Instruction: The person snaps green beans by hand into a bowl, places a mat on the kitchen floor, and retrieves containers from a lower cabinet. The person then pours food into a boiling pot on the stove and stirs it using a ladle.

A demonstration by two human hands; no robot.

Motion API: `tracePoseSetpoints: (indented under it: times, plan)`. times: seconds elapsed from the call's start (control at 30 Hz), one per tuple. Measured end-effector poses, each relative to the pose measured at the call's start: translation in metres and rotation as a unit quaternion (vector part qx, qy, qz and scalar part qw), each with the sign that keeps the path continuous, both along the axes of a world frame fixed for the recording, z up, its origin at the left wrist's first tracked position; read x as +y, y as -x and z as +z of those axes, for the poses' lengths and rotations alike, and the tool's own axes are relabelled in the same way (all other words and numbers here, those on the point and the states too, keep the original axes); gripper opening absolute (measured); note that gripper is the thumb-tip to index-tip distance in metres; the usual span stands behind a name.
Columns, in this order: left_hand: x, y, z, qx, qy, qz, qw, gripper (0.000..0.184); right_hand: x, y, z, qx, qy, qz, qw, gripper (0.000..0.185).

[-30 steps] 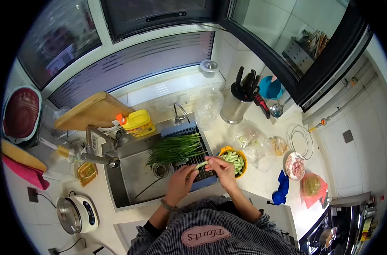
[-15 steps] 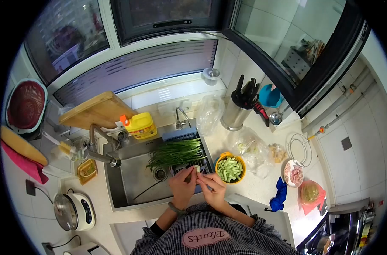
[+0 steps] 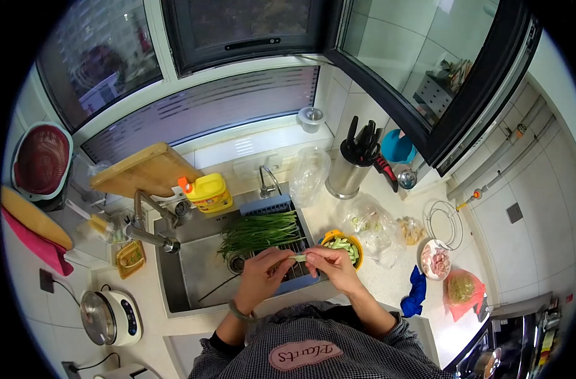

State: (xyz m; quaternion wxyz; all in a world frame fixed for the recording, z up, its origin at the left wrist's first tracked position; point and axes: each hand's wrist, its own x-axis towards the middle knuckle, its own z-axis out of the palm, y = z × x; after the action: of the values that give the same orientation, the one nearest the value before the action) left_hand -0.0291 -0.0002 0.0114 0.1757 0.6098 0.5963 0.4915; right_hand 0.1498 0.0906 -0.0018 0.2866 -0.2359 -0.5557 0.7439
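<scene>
A small pale green vegetable piece (image 3: 297, 258) is stretched between my two hands over the right part of the sink. My left hand (image 3: 260, 273) pinches one end and my right hand (image 3: 334, 265) pinches the other, both with fingertips closed. Just beyond my right hand stands a yellow basket (image 3: 361, 258), partly covered by it, with cut light green vegetable pieces (image 3: 346, 245) inside. Behind my hands a bunch of long green stalks (image 3: 256, 230) lies on the rack over the sink (image 3: 196, 268).
The faucet (image 3: 152, 237) reaches over the sink's left side. Behind it are a cutting board (image 3: 145, 170) and a yellow bottle (image 3: 209, 194). On the right are a knife holder (image 3: 350, 174), plastic bag (image 3: 376, 224), blue cloth (image 3: 414, 294) and meat plate (image 3: 436, 260).
My hands have moved apart sideways, the left one leftward and the right one rightward across the basket's front. The vegetable piece now lies more level and shows between them.
</scene>
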Motion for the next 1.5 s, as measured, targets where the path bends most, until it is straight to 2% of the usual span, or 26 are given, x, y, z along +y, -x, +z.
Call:
tracePoseSetpoints:
  times: [0.03, 0.07, 0.1, 0.13, 0.2, 0.23, 0.3, 0.37, 0.47, 0.53, 0.57, 0.6, 0.63, 0.67, 0.8, 0.87, 0.9, 0.93, 0.97, 1.0, 1.07, 1.17, 1.27, 1.4, 1.5]
  plan:
    - [0.001, -0.003, -0.001, -0.044, -0.029, 0.004, 0.999, 0.015, -0.001, 0.001, -0.004, 0.001, -0.001, 0.000, 1.000, 0.018]
    - [0.001, -0.007, -0.001, -0.043, -0.030, 0.004, 0.999, 0.015, -0.005, 0.004, -0.008, 0.082, 0.133, 0.011, 0.988, 0.020]
    - [0.002, -0.014, -0.002, -0.070, -0.051, 0.041, 0.995, 0.016, -0.010, 0.008, -0.013, 0.161, 0.264, 0.022, 0.951, 0.022]
    - [0.002, -0.021, -0.003, -0.097, -0.072, 0.078, 0.990, 0.016, -0.018, 0.013, -0.019, 0.163, 0.263, 0.021, 0.951, 0.022]
    - [0.002, -0.033, -0.004, -0.072, -0.067, 0.116, 0.988, 0.015, -0.033, 0.026, -0.027, 0.238, 0.356, -0.076, 0.900, 0.024]
    - [0.001, -0.038, -0.004, -0.046, -0.060, 0.156, 0.985, 0.015, -0.038, 0.030, -0.026, 0.239, 0.356, -0.078, 0.900, 0.024]
    - [0.003, -0.045, -0.010, -0.031, -0.077, 0.163, 0.983, 0.014, -0.050, 0.033, -0.023, 0.224, 0.369, -0.182, 0.884, 0.024]
    - [0.006, -0.047, -0.016, -0.015, -0.096, 0.169, 0.981, 0.013, -0.054, 0.034, -0.029, 0.256, 0.355, -0.182, 0.880, 0.026]
    - [0.008, -0.045, -0.016, -0.013, -0.106, 0.171, 0.980, 0.014, -0.052, 0.031, -0.019, 0.198, 0.291, -0.221, 0.909, 0.028]
    - [0.008, -0.029, -0.004, 0.027, -0.014, 0.125, 0.992, 0.012, -0.034, 0.016, -0.027, 0.049, 0.132, -0.177, 0.974, 0.024]
    - [0.008, -0.020, 0.001, 0.027, -0.015, 0.125, 0.992, 0.012, -0.027, 0.008, -0.024, 0.050, 0.132, -0.178, 0.974, 0.024]
    - [0.008, -0.010, 0.005, 0.105, -0.022, 0.082, 0.991, 0.011, -0.018, 0.002, -0.016, -0.020, -0.030, -0.142, 0.989, 0.022]
    - [0.006, -0.007, 0.010, 0.180, -0.029, 0.040, 0.982, 0.011, -0.012, -0.004, -0.005, -0.090, -0.190, -0.101, 0.973, 0.019]
    - [0.005, -0.007, 0.015, 0.180, -0.026, 0.041, 0.983, 0.011, -0.012, -0.007, 0.014, -0.173, -0.242, -0.074, 0.952, 0.017]
    - [0.006, -0.008, 0.023, 0.199, -0.024, 0.010, 0.980, 0.012, -0.010, -0.007, 0.011, -0.163, -0.302, -0.050, 0.938, 0.017]
    - [0.006, -0.011, 0.019, 0.200, -0.026, 0.018, 0.979, 0.011, -0.013, -0.008, -0.002, -0.045, -0.113, -0.045, 0.992, 0.016]
    - [0.007, -0.016, 0.015, 0.165, -0.062, 0.046, 0.983, 0.011, -0.017, -0.006, -0.002, -0.045, -0.113, -0.045, 0.992, 0.016]
    - [0.007, -0.021, 0.011, 0.131, -0.096, 0.074, 0.984, 0.012, -0.022, -0.002, -0.001, 0.013, 0.014, -0.060, 0.998, 0.017]
    - [0.007, -0.025, 0.008, 0.131, -0.097, 0.075, 0.984, 0.012, -0.027, 0.002, -0.002, 0.071, 0.142, -0.074, 0.985, 0.018]
    - [0.006, -0.030, 0.006, 0.093, -0.093, 0.096, 0.987, 0.013, -0.032, 0.007, -0.003, 0.071, 0.141, -0.074, 0.985, 0.018]
    - [0.008, -0.037, 0.001, 0.054, -0.090, 0.115, 0.988, 0.013, -0.041, 0.015, -0.006, 0.198, 0.312, -0.112, 0.922, 0.020]
    - [0.009, -0.042, -0.001, 0.065, -0.134, 0.146, 0.978, 0.014, -0.044, 0.019, -0.014, 0.243, 0.356, -0.109, 0.896, 0.019]
    - [0.007, -0.043, -0.002, 0.021, -0.085, 0.154, 0.984, 0.014, -0.045, 0.022, -0.014, 0.248, 0.420, -0.135, 0.862, 0.018]
    - [0.009, -0.040, -0.015, 0.088, -0.130, 0.148, 0.976, 0.014, -0.043, 0.021, -0.018, 0.244, 0.376, -0.117, 0.886, 0.019]
    - [0.008, -0.039, -0.020, 0.162, -0.149, 0.152, 0.964, 0.016, -0.042, 0.023, -0.023, 0.195, 0.350, -0.161, 0.902, 0.021]
